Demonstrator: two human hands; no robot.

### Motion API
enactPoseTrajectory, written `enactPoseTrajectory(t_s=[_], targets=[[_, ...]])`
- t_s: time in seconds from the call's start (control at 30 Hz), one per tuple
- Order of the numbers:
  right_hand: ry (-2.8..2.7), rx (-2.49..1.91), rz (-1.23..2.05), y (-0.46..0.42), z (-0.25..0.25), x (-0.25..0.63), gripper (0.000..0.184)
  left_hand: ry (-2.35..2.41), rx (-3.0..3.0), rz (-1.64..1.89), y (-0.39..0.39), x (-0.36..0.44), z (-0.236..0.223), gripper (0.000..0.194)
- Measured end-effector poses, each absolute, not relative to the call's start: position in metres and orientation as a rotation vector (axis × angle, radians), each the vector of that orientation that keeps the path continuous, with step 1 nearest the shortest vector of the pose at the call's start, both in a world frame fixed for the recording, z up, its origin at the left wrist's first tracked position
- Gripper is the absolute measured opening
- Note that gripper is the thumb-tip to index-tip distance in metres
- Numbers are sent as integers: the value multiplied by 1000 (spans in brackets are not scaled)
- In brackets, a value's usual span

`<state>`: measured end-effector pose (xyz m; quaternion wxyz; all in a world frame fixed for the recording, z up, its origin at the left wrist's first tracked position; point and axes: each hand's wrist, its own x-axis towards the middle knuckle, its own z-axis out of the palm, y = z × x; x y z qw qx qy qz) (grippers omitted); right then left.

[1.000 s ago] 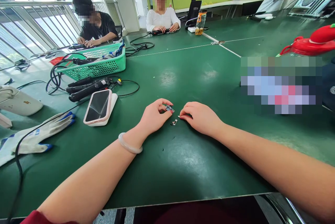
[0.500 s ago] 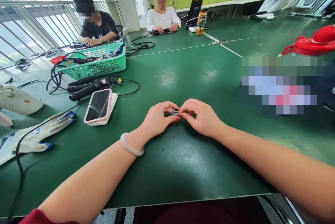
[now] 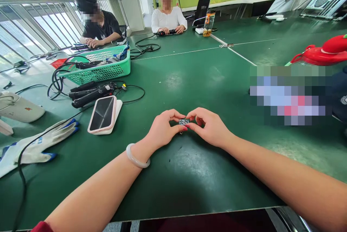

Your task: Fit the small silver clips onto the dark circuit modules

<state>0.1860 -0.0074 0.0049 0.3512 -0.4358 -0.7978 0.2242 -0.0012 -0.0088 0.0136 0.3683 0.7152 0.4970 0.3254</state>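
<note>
Centrally, near the front edge of the worktop [image 3: 195,196], a small patterned part [image 3: 183,122] is sitting between both hands. The left hand [image 3: 164,127] is pinching it, thumb below and fingers above, its grip narrowed to the part's own height. The right hand [image 3: 208,125] is meeting it from the opposite end in a similar narrow pinch, seemingly having hold of it too, though the fingertips are hiding the exact contact. Holding it from both ends is probably steadying so slight a thing and leaving its patterned face open to view. A pale scrap [image 3: 181,132] is showing just below the fingertips, partly hidden.

Farther left, a phone [image 3: 102,114] is lying over a white slab [image 3: 118,114], with black tools [image 3: 94,94] just behind and a basket [image 3: 105,73] beyond them. A glove [image 3: 40,143] is lying toward the left edge, a cable [image 3: 22,174] crossing it. A red object [image 3: 322,51] is standing toward the right edge. Bare worktop is separating the hands from the front edge, so the wrists are having room; leftward, the phone is probably limiting sideways movement first.
</note>
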Motion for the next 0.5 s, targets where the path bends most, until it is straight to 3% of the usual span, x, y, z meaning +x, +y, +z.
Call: enactPoseTrajectory(t_s=[0.17, 0.3, 0.5], targets=[[-2128, -1086, 546, -7, 3, 189, 9, 1305, 1891, 830, -9, -5, 10, 26], [-2077, -1155, 504, -5, 0, 190, 12, 1435, 2264, 864, -11, -5, 30, 37], [-2056, -1173, 498, -1, -2, 191, 13, 836, 2754, 1040, -63, -9, 92, 15]])
